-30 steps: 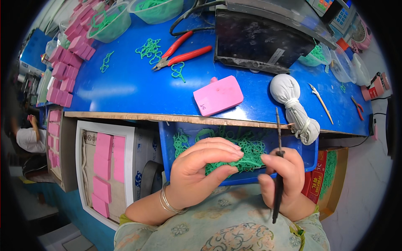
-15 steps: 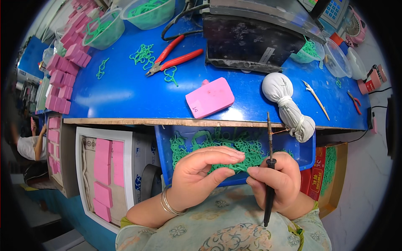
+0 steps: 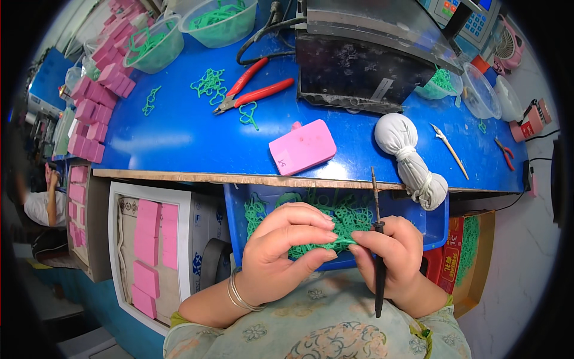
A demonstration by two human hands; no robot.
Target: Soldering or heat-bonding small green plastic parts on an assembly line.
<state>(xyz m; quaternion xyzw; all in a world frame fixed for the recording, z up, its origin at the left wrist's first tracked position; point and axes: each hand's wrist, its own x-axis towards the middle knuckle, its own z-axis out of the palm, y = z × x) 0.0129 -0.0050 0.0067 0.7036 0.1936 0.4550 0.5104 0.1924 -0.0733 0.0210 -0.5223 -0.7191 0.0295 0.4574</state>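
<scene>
My right hand [image 3: 391,254] is closed round a soldering iron [image 3: 380,269] with a black handle and a thin metal tip pointing away from me. Its thumb and forefinger also pinch a small green strip [image 3: 343,241]. Facing it, my left hand [image 3: 281,248] is curved, with a gap between thumb and fingers and nothing plainly held there. Both hands hover over the near side of a blue tray [image 3: 431,230] full of tangled green loops [image 3: 350,221]. Beyond them, on the blue table [image 3: 209,143], lies a pink block [image 3: 304,147].
Red-handled cutters [image 3: 254,90] lie near green scraps [image 3: 209,82]. A tied white cloth bundle [image 3: 406,152] rests at the table edge, left of a wooden-handled tool [image 3: 451,152]. A black machine [image 3: 365,69] stands behind. Pink blocks [image 3: 146,239] fill a box at left. A co-worker [image 3: 45,206] sits far left.
My left hand's fingers have curled more and shifted slightly. The soldering iron has moved a little left, and a green strip now shows at my right fingertips. The view has shifted slightly.
</scene>
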